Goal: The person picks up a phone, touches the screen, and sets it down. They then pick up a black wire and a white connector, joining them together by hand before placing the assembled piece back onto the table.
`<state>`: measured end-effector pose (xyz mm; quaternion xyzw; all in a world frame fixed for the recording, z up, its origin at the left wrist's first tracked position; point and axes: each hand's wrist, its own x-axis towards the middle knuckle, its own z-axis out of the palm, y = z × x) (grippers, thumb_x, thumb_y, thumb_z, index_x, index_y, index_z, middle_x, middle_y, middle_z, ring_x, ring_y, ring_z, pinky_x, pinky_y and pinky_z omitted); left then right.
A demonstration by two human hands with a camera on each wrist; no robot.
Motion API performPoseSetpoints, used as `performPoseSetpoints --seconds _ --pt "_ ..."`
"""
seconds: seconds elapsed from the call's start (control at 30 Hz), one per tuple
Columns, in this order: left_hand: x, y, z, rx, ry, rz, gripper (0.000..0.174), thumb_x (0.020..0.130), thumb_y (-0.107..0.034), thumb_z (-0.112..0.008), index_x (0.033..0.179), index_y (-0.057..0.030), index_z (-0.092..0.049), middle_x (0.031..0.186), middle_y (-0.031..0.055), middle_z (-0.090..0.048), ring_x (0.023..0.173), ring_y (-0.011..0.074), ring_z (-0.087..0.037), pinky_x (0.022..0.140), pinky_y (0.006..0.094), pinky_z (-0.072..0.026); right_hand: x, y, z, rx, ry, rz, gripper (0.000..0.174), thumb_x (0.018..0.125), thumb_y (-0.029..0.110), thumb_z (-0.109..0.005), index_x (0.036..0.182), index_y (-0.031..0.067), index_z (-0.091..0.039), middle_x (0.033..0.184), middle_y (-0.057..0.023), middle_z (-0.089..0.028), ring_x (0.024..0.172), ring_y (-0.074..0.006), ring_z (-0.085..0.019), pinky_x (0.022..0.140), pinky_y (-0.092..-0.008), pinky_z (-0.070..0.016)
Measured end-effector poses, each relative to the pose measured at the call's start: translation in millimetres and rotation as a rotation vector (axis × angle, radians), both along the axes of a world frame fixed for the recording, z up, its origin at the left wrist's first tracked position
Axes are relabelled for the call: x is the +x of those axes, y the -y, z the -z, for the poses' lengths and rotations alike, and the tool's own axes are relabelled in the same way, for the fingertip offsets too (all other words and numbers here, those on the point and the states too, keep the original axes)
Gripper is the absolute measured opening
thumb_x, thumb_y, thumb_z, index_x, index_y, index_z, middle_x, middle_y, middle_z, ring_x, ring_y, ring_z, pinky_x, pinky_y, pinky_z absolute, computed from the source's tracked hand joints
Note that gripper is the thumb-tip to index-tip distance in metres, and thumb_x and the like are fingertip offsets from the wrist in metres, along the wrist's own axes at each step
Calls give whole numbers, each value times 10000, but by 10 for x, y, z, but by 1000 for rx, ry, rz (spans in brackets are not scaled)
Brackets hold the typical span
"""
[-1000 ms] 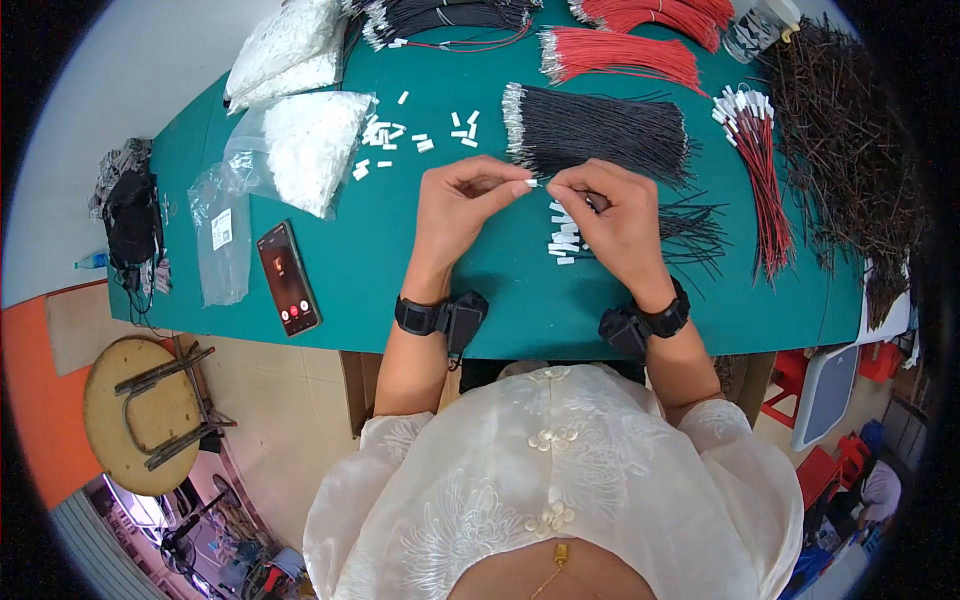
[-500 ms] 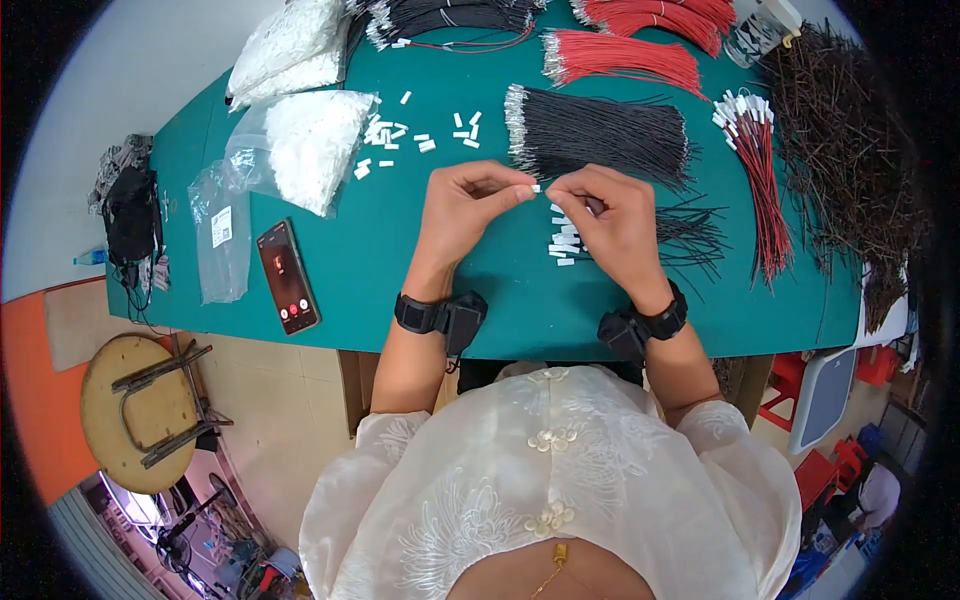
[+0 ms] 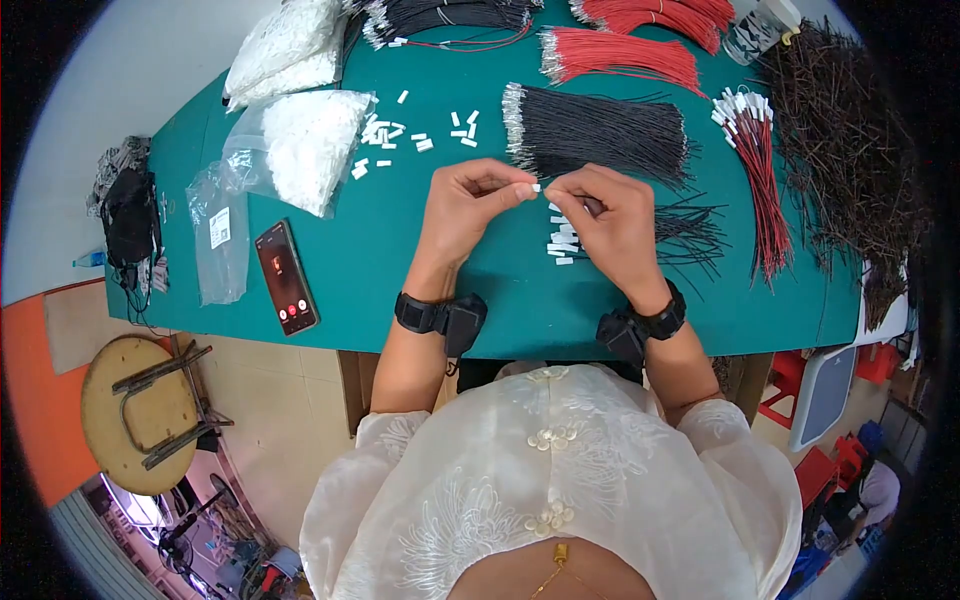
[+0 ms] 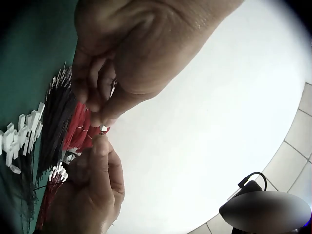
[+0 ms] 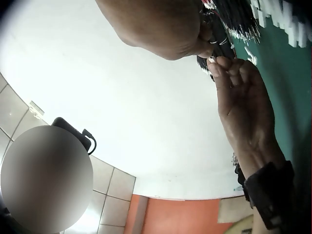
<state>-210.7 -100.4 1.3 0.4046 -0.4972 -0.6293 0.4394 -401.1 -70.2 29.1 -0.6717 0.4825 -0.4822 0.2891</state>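
Over the green table (image 3: 540, 310), my left hand (image 3: 455, 215) pinches a small white connector housing (image 3: 536, 188) between thumb and forefinger. My right hand (image 3: 615, 220) meets it fingertip to fingertip and pinches a thin black wire (image 4: 102, 133), of which only a short dark end shows at the housing in the left wrist view. The rest of that wire is mostly hidden by the hand. Just under the right hand lie several black wires (image 3: 690, 240) fitted with white housings (image 3: 563, 243). Behind both hands is a thick bundle of black wires (image 3: 605, 130).
Loose white housings (image 3: 380, 132) and a full plastic bag (image 3: 315, 145) lie to the left, near a phone (image 3: 287, 277). Red wires (image 3: 625, 58) are at the back. To the right are finished-looking dark red leads (image 3: 762, 190) and a brown tangled heap (image 3: 850, 150).
The right fingertips have closed in on the left ones, narrowing the gap at the white housing. Its white end shows a little farther out from the left fingertips. Everything else stays put.
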Motion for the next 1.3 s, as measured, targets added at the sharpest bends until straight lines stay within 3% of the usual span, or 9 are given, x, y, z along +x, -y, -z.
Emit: performPoseSetpoints --seconds 0.27,0.37,0.53,0.67,0.77,0.93,1.07,1.17,1.3 --pt "-4 8 14 6 -29 22 98 879 -38 -747 968 3 -745 888 83 -747 810 106 -681 728 232 -520 10 -3 -3 -31 -73 37 57 825 1 -741 876 -13 -720 708 -52 -639 567 -87 -511 503 -242 -359" --pt "3 9 19 31 -59 44 118 870 -26 -758 979 18 -749 906 89 -754 814 105 -690 739 229 -535 -10 21 37 56 57 6 60 823 4 -746 874 -16 -720 707 -52 -637 559 -86 -503 501 -244 -359" --pt "7 10 29 19 -20 23 118 870 -32 -761 976 17 -748 897 78 -752 810 99 -686 736 223 -529 13 13 17 45 21 -6 59 831 9 -746 876 -17 -719 706 -49 -634 559 -83 -496 501 -243 -359" --pt "-21 22 13 16 -21 2 121 872 -41 -762 979 15 -749 887 65 -749 801 89 -682 732 215 -522 -86 41 -54 -6 -117 -27 61 836 19 -738 877 -21 -716 721 -73 -650 564 -139 -554 511 -266 -401" --pt "0 45 -6 -67 91 -111 127 863 -45 -768 982 -4 -754 866 47 -744 784 79 -674 708 212 -515 -239 39 -134 -71 -335 -11 76 834 33 -731 883 -22 -714 761 -108 -672 597 -230 -618 548 -311 -458" --pt "-25 45 68 -152 186 -64 153 851 -63 -778 997 -21 -754 841 44 -741 753 70 -666 673 219 -507 -489 -16 -240 11 -468 30 88 828 38 -726 894 -18 -713 809 -131 -686 673 -298 -654 609 -349 -498" --pt "28 117 112 -266 349 -273 158 836 -88 -787 972 -18 -745 816 54 -736 719 99 -670 643 247 -502 -653 -103 -221 81 -661 12 92 824 34 -726 897 -19 -710 847 -137 -699 718 -296 -666 637 -348 -510" --pt "148 178 79 -343 550 -432 132 875 -105 -762 964 -12 -732 890 56 -729 778 135 -670 704 276 -517 -637 -101 -131 -42 -681 44 84 835 27 -725 902 -21 -710 866 -137 -710 751 -282 -676 656 -336 -519" --pt "198 90 -85 -548 661 -407 169 813 -113 -788 922 -20 -699 887 102 -697 835 234 -685 708 334 -521 -425 2 -125 -2 -438 14 85 852 29 -730 917 -23 -715 866 -127 -714 735 -245 -682 657 -318 -524"
